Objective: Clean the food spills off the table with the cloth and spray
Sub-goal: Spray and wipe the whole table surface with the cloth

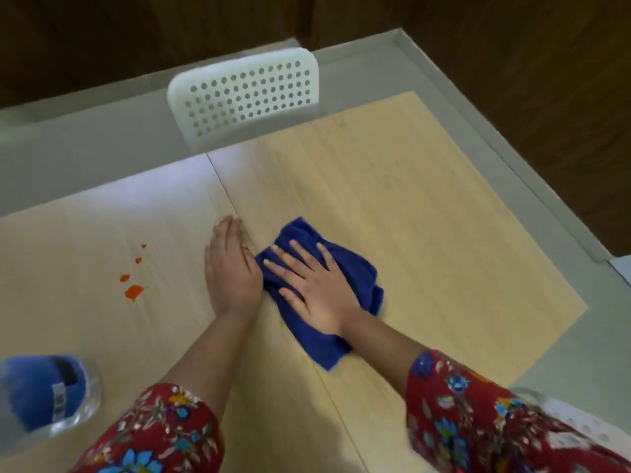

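Head view: a pale wooden table (409, 199) is seen, with a white perforated chair (246, 93) at its far edge. A blue cloth (355, 274) lies crumpled near the middle; it is judged soft, light and easily bunched, best pressed flat from above. The right hand (317, 291) is spread wide on it, fingers splayed. The left hand (230, 268) is laid flat beside it, fingers together, holding nothing. 4 orange spills (134, 291) remain to the left, and a blurred spray bottle (44, 394) stands near the front-left.
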